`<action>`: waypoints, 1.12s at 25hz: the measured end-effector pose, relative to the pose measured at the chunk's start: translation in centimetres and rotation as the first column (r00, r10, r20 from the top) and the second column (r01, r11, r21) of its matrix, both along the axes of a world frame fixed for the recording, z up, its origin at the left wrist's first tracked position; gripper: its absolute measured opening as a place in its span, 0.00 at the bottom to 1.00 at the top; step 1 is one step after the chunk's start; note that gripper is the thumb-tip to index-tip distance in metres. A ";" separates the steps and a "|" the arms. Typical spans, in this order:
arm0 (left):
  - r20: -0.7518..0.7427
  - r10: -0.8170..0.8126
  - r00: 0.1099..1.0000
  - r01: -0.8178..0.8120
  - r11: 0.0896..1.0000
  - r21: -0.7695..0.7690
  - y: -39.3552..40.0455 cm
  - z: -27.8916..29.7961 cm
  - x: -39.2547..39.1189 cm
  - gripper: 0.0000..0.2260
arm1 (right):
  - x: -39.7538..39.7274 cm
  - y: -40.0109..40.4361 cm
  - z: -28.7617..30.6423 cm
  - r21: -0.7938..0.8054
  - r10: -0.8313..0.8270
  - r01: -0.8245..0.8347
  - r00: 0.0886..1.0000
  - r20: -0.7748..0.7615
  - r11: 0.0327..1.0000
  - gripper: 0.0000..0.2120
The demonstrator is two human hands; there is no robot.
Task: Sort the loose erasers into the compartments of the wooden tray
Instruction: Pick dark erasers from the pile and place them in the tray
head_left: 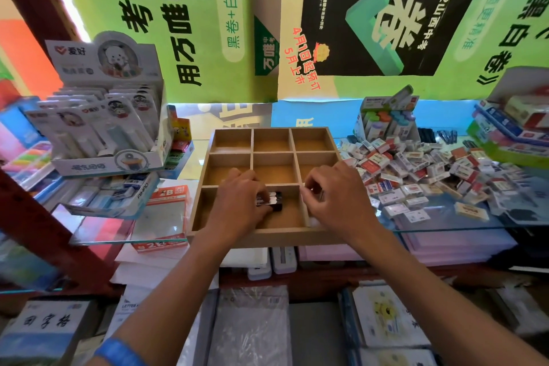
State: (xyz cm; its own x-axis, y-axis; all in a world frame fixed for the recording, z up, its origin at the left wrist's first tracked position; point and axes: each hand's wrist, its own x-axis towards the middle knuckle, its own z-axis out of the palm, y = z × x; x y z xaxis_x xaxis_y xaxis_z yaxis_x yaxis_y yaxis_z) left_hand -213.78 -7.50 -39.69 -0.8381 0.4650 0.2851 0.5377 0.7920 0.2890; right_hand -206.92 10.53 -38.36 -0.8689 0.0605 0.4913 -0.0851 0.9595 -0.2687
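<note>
At far left a white display box (107, 116) of carded stationery stands on the glass shelf (445, 224), and one red-and-white 2B box (166, 217) lies beside the wooden tray (261, 236). The tray has nine compartments in three rows of three; the six in the back and middle rows show bare bottoms. The left hand (240, 205) reaches into the front row, fingers curled down onto a small cluster of black erasers (271, 200) that sits in the front middle compartment against its left divider; the hand covers part of the cluster, so their number cannot be counted. The right hand (335, 196) hovers over the divider between the front middle and front right compartments, thumb and fingers pinched together on something small and pale that is too hidden to name. The front right compartment is mostly covered by this hand. To the right, a heap of loose erasers (427, 171) in red, blue and white sleeves spreads over the glass, too many and too blurred to count.
</note>
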 end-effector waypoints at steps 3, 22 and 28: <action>0.000 0.056 0.998 -0.056 0.998 -0.032 0.3 0.0 0.2 0.08 | 0.3 -0.3 -0.1 -0.006 0.003 -0.003 1.000 0.008 1.000 0.07; 0.084 0.056 0.995 -0.063 0.995 0.079 -0.2 -0.8 0.8 0.10 | -0.4 -3.9 -0.4 0.082 0.071 -0.102 0.947 0.314 0.991 0.12; 0.162 0.063 0.985 -0.082 0.990 0.115 -0.8 -0.5 0.4 0.08 | -2.2 -4.4 0.1 0.181 0.026 -0.105 0.920 0.391 0.978 0.08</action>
